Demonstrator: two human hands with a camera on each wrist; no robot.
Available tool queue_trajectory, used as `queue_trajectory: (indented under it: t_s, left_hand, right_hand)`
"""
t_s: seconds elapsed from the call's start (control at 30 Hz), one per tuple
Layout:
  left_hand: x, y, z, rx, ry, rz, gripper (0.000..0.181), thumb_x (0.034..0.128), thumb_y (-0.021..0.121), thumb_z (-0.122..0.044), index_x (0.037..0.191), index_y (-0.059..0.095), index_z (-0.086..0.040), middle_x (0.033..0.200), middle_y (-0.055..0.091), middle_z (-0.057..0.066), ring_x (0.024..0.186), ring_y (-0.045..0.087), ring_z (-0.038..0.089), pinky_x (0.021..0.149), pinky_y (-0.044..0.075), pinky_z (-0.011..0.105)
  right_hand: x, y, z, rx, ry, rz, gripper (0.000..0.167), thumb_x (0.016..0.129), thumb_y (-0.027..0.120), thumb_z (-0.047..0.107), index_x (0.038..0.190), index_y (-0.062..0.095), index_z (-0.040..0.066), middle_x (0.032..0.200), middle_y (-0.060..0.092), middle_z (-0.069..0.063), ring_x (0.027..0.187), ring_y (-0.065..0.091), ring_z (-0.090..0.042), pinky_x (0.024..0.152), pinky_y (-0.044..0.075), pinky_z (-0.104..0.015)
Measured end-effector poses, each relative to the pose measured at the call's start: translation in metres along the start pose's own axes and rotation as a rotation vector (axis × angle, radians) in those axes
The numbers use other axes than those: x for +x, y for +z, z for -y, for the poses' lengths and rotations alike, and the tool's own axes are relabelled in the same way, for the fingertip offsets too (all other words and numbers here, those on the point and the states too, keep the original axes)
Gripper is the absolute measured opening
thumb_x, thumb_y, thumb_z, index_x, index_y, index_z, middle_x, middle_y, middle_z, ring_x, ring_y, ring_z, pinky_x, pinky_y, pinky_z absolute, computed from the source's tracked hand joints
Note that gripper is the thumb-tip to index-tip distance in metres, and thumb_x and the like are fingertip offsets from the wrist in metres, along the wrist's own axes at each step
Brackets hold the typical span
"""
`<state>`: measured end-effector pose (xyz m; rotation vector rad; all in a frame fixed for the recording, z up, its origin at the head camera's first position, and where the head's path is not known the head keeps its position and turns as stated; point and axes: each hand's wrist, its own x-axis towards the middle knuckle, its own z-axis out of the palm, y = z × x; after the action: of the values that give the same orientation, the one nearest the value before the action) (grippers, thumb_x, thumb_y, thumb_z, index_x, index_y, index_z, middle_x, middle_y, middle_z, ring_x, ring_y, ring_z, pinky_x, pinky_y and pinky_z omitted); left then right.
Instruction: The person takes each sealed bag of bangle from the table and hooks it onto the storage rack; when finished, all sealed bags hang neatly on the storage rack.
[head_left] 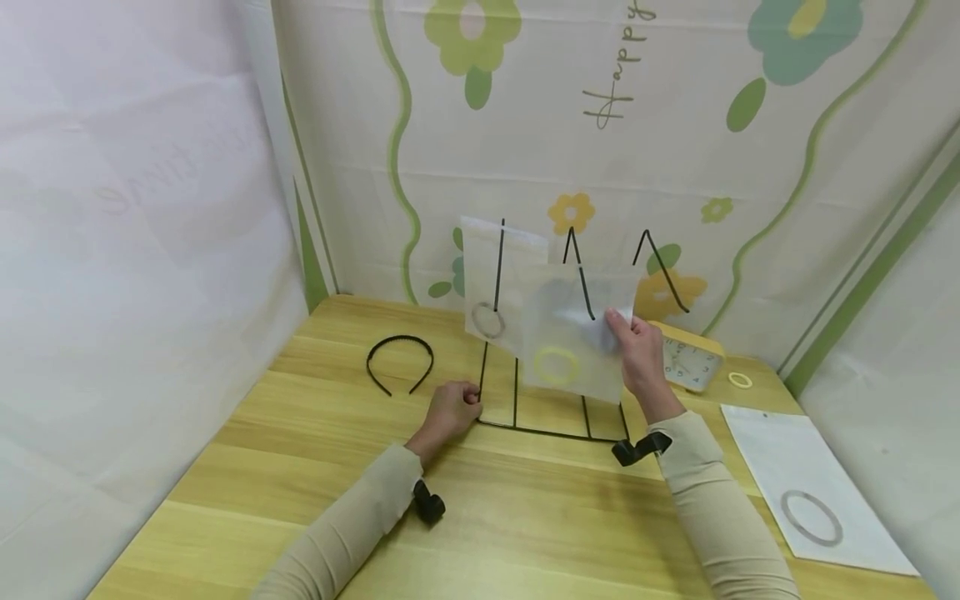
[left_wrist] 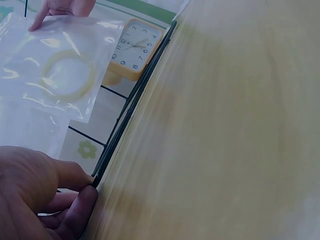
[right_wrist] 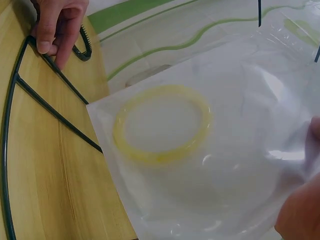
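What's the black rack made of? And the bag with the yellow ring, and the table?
The black rack looks like painted or coated metal: thin, bent wire. The bag seems smooth, shiny plastic: see-through, with bright glints. The table looks like satiny wood, maybe just wood print, since grain streaks show.

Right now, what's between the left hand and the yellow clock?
In the head view, the black rack, the clear bag with a yellow ring, and the right hand holding it lie between.

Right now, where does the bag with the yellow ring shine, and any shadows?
Left wrist view, white glare streaks the bag; right wrist view, bright patches, yellow ring hazy; head view, pale sheen, plus faint shadow on the table by the right sleeve.
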<state>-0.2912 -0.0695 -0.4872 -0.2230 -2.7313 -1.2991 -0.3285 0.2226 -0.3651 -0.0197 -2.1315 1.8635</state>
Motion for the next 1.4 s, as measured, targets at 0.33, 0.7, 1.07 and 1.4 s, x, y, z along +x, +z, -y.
queue_trajectory:
  t_s: [0.33,0.7,1.07,1.4]
  left_hand:
    - [0.0,0.0,0.0,0.008,-0.007,0.006,0.029,0.0847,0.071,-0.006,0.113,0.071,0.001,0.088,0.07,0.003,0.08,0.062,0.013,0.077,0.055,0.034]
    - [-0.002,0.0,0.0,0.013,0.006,-0.008,0.03,0.0837,0.071,-0.005,0.113,0.071,0.002,0.088,0.071,0.004,0.083,0.064,0.015,0.08,0.056,0.035]
    - [0.0,-0.001,0.0,0.035,0.025,-0.01,0.03,0.0839,0.071,-0.005,0.113,0.071,0.001,0.089,0.072,0.004,0.084,0.064,0.015,0.081,0.055,0.036]
    - [-0.001,0.0,0.001,0.031,0.028,0.0,0.029,0.0847,0.071,-0.006,0.113,0.071,0.001,0.088,0.071,0.004,0.078,0.062,0.013,0.077,0.056,0.034]
  right_hand:
    - [0.007,0.002,0.0,-0.033,-0.002,-0.005,0.052,0.091,0.068,0.042,0.104,0.067,-0.008,0.086,0.065,0.008,0.088,0.053,-0.013,0.072,0.047,-0.021]
    - [0.013,0.005,-0.001,0.0,0.003,0.01,0.04,0.091,0.067,0.042,0.093,0.069,0.002,0.085,0.066,0.008,0.086,0.053,-0.012,0.071,0.047,-0.022]
    - [0.02,0.007,0.003,0.007,0.033,0.016,0.043,0.091,0.066,0.043,0.1,0.068,0.001,0.09,0.067,0.008,0.089,0.057,-0.013,0.072,0.05,-0.021]
    - [0.028,0.007,0.003,0.019,0.059,0.029,0.039,0.091,0.066,0.045,0.099,0.068,0.007,0.092,0.066,0.007,0.091,0.059,-0.011,0.072,0.051,-0.019]
